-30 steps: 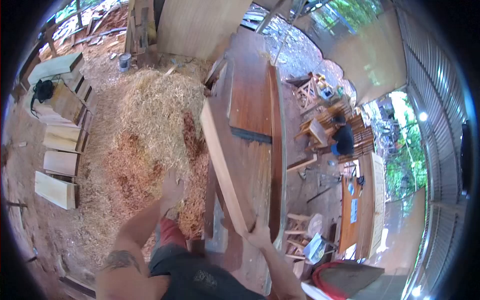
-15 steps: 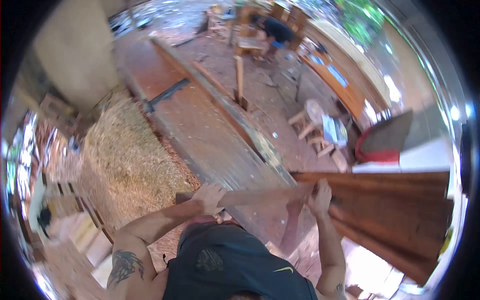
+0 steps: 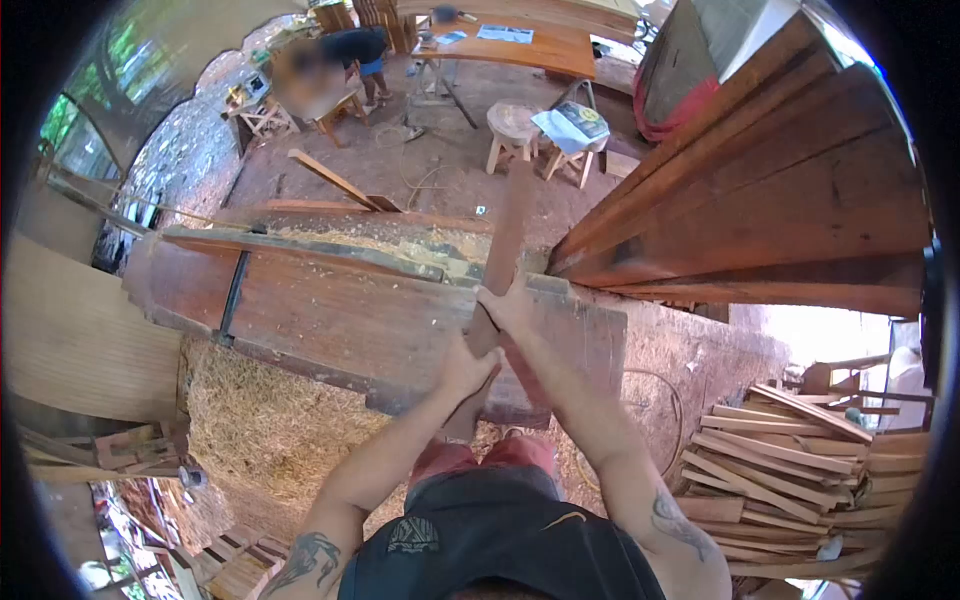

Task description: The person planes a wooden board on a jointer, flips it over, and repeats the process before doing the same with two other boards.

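Note:
A long reddish-brown board (image 3: pixel 508 225) points away from my body over the wooden workbench (image 3: pixel 330 310). My left hand (image 3: pixel 468 368) is wrapped round its nearer part, close to the bench's front edge. Farther along, my right hand (image 3: pixel 508 305) grips the same board, its fingers on the far side. The near end of the board hangs past the bench edge above my legs. A dark metal bar (image 3: pixel 234 295) lies across the bench to the left.
Wide dark planks (image 3: pixel 770 190) lean at the right, beside the bench. Sawn strips (image 3: pixel 770 470) are stacked at the lower right. Shavings (image 3: pixel 270 430) cover the floor at the left. Two stools (image 3: pixel 513 122) stand beyond the bench. Another person (image 3: pixel 350 50) bends over at the back.
The board has swung from lying crosswise in front of me to pointing away from me. My hands have come closer together on it, and the view has turned.

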Available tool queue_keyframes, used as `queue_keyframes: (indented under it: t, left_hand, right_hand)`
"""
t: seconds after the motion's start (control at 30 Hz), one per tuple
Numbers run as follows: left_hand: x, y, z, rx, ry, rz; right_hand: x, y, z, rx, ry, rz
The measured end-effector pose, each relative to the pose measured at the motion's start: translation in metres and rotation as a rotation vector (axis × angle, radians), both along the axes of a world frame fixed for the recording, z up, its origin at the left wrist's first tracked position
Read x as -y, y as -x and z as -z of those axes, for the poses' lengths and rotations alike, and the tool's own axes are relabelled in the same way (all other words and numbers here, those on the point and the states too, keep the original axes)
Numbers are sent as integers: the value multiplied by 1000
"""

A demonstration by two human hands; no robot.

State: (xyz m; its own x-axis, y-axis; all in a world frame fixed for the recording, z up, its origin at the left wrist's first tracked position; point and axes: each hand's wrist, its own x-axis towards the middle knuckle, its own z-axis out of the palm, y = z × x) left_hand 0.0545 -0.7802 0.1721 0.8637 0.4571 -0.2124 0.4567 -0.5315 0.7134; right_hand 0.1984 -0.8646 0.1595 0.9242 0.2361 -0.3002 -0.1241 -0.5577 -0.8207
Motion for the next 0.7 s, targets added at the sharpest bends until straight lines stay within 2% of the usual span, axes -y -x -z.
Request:
queue_keyframes:
  t: [0.03,0.07,0.13,0.17,0.23,0.33,0.4,0.47,0.53,0.6,0.67,0.7]
  left_hand:
    - [-3,-8,9,36,130,2]
    - [-10,-11,23,102,412,53]
    - [-18,-2,16,-2,776,-65]
    - [-23,4,14,-53,957,-131]
    - [-30,29,36,-94,982,-208]
    - [-42,70,72,-204,1028,-230]
    - [-54,82,83,-227,990,-217]
    - [-55,100,94,-198,908,-256]
    - [-67,116,108,-249,931,-175]
    - [-68,129,111,-239,930,-125]
    - [-60,138,101,-174,896,-117]
    - [-54,137,99,-208,916,-107]
  right_hand:
    - [3,1,-21,-34,119,-11]
    - [9,11,-14,88,177,-26]
    - [23,43,4,344,289,-61]
    - [27,54,2,249,267,-55]
    - [34,74,-11,45,230,-70]
    - [43,64,-31,-90,493,-181]
    - [77,67,4,65,405,-161]
    - [109,86,-24,151,374,-214]
    - [156,101,-14,43,517,-267]
    - [206,126,-21,130,391,-260]
    - [244,148,-47,-48,316,-259]
    - [270,155,-45,-21,360,-299]
